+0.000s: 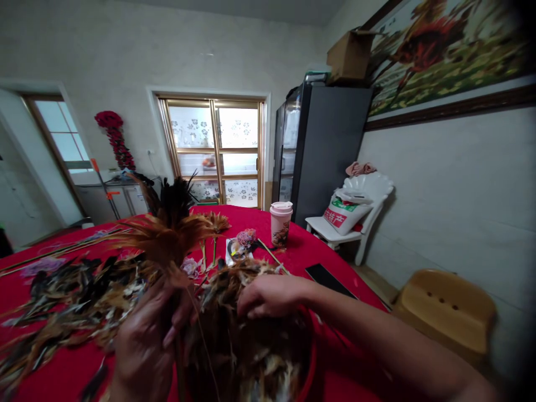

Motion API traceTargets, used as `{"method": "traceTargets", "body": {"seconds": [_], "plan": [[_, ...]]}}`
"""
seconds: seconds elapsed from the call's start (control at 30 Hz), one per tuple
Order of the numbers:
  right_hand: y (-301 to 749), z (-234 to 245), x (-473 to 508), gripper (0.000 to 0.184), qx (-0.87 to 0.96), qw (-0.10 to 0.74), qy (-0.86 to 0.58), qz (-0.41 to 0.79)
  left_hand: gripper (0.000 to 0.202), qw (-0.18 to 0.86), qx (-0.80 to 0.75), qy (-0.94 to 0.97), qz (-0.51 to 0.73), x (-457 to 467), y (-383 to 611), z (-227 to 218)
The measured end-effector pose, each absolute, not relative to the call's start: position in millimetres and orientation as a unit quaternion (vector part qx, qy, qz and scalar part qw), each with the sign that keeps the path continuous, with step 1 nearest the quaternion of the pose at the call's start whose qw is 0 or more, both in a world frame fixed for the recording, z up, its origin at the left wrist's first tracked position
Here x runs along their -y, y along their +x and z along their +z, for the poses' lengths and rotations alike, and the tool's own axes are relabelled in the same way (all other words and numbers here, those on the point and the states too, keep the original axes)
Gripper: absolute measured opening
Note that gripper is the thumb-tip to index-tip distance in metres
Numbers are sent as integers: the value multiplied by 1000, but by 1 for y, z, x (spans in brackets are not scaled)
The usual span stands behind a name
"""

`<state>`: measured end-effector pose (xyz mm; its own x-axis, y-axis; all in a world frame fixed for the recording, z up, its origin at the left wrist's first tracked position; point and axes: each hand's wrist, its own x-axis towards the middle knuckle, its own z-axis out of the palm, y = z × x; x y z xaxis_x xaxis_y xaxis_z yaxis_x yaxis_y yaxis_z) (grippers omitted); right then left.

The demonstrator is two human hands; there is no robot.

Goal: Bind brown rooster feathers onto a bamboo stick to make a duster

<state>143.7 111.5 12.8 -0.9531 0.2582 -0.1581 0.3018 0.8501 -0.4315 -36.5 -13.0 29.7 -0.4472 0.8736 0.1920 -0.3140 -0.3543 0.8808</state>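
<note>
My left hand (pixel 144 340) is closed round the stick of a feather duster (pixel 167 240), which stands upright with brown feathers spreading below a black tuft. A thin thread hangs down from its binding. Over a red basin (pixel 312 363) my right hand (pixel 270 296) is closed, its fingers curled down against brown feathers (pixel 221 296) heaped at the far left side. What lies between those fingertips is hidden. Paler feathers (pixel 272 377) lie inside the basin.
Loose feathers (pixel 100 285) spread over the red tablecloth (pixel 234 215) at left. Farther back are a lidded cup (pixel 280 226), pink string (pixel 246 238) and thin sticks. A black phone-like slab (pixel 330 280) lies right of the basin. Chairs (pixel 446 310) stand at right.
</note>
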Motion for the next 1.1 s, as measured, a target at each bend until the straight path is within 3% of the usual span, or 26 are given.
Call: {"method": "traceTargets", "body": {"seconds": [0.1,0.17,0.33,0.43,0.5,0.67,0.8,0.93,1.1], "plan": [[163,28,-94,18,-952,-23,144,-269,16,418,-396,318,754,13,-36,32],[175,34,-83,13,-955,-13,132,-264,16,416,-392,311,759,13,-36,33],[179,11,-63,23,-947,180,35,-264,16,410,-389,332,755,13,-37,30],[165,-12,-57,22,-931,245,35,-269,19,407,-391,339,753,12,-37,30],[156,-20,-56,23,-937,226,40,-264,16,404,-398,339,751,12,-36,31],[144,-6,-65,49,-963,157,119,-183,19,393,-402,329,759,12,-38,29],[146,2,-76,36,-959,86,201,-181,18,409,-387,348,749,10,-42,27],[153,-8,-79,32,-963,136,171,-155,17,424,-370,355,747,7,-41,30],[168,3,-81,17,-943,53,134,-301,13,423,-373,347,749,8,-39,33]]}}
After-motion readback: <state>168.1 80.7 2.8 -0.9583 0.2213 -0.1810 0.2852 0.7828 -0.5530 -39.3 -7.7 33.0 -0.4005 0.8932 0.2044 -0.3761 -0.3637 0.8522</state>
